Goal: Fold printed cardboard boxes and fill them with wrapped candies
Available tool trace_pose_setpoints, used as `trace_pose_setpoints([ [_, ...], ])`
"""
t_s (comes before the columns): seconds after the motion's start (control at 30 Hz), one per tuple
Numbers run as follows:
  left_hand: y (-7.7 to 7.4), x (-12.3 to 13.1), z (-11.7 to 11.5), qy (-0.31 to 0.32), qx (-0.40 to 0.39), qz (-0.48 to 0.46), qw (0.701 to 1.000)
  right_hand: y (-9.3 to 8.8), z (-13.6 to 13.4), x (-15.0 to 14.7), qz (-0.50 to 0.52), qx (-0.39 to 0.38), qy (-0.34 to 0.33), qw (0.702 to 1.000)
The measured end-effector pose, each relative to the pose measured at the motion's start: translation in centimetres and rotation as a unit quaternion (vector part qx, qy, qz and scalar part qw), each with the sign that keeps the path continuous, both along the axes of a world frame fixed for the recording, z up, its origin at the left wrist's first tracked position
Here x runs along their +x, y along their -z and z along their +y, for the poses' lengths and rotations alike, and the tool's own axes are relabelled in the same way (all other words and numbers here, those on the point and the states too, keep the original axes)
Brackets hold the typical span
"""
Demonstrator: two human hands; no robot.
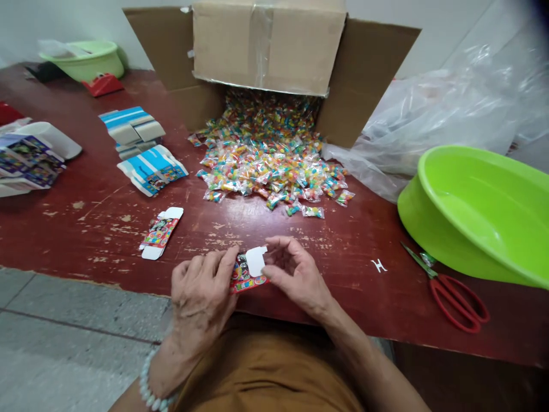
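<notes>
At the table's near edge, my left hand (203, 286) is closed round the left part of a small red printed carton (249, 282). A white flap (256, 262) stands up at the carton's right end. My right hand (295, 274) curls at that end, its thumb and forefinger touching the flap and the carton's edge; the palm side is partly hidden. To the left lies a flattened carton (162, 232) of the same red print, with white end flaps. Beyond my hands, a heap of small wrapped candies (270, 166) spills over the table.
A large cardboard box (270, 46) stands open behind the candies. Blue-and-white carton stacks (152, 169) and purple cartons (28, 160) lie left. On the right are a green basin (424, 194), red-handled scissors (457, 300) and plastic bags (446, 109). A red tape dispenser (103, 84) sits far left.
</notes>
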State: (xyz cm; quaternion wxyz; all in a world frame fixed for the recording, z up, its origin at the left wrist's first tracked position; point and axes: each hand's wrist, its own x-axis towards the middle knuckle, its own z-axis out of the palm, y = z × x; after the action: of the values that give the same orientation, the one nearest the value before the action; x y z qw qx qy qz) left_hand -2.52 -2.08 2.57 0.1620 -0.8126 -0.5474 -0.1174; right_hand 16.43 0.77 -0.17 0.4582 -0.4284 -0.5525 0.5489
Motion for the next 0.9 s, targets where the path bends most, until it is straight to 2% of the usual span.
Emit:
trace_pose_setpoints([
  [0.07, -0.4, 0.7, -0.3, -0.018, 0.030, 0.026, 0.999, -0.2, -0.5, -0.5, -0.105, 0.081, 0.031, 0.991],
  [0.2, -0.5, 1.9, -0.7, -0.039, 0.057, 0.047, 0.996, 0.1, -1.3, -1.9, -0.283, 0.245, 0.096, 0.922],
  [0.27, -0.5, 2.0, -0.7, -0.044, 0.053, 0.056, 0.996, 0.5, -1.5, -2.2, -0.345, 0.271, 0.118, 0.891],
  [0.33, -0.5, 1.9, -0.8, -0.055, 0.034, 0.059, 0.996, 0.6, -1.5, -2.1, -0.365, 0.279, 0.130, 0.879],
  [0.37, -0.5, 1.7, -0.8, -0.063, 0.021, 0.058, 0.996, 0.6, -1.3, -1.9, -0.348, 0.273, 0.128, 0.888],
  [0.43, -0.4, 1.4, -0.7, -0.062, -0.015, 0.048, 0.997, 0.3, -0.9, -1.3, -0.275, 0.220, 0.113, 0.929],
  [0.53, 0.4, 0.9, -0.5, -0.030, -0.076, 0.009, 0.997, -0.4, -0.3, -0.8, -0.157, 0.057, 0.070, 0.983],
  [0.6, 1.4, 0.8, -0.2, 0.005, -0.117, -0.050, 0.992, -0.6, 0.0, -0.7, -0.094, -0.023, 0.045, 0.994],
  [0.67, 2.4, 0.8, 0.2, 0.023, -0.152, -0.145, 0.977, -0.6, 0.1, -0.9, -0.031, -0.070, 0.027, 0.997],
  [0.73, 3.0, 1.0, 0.7, 0.007, -0.207, -0.262, 0.942, -0.6, 0.2, -1.0, 0.022, -0.092, 0.016, 0.995],
  [0.77, 3.0, 1.1, 0.9, -0.006, -0.250, -0.329, 0.911, -0.6, 0.2, -1.0, 0.043, -0.095, 0.010, 0.995],
  [0.8, 2.9, 1.1, 1.1, -0.013, -0.304, -0.399, 0.865, -0.7, 0.1, -0.9, 0.057, -0.091, 0.007, 0.994],
  [0.83, 2.7, 1.2, 1.1, -0.011, -0.363, -0.468, 0.805, -0.9, 0.1, -0.9, 0.065, -0.082, 0.006, 0.994],
  [0.9, 2.0, 1.3, 1.1, 0.013, -0.470, -0.586, 0.660, -1.3, 0.0, -0.8, 0.062, -0.058, 0.010, 0.996],
])
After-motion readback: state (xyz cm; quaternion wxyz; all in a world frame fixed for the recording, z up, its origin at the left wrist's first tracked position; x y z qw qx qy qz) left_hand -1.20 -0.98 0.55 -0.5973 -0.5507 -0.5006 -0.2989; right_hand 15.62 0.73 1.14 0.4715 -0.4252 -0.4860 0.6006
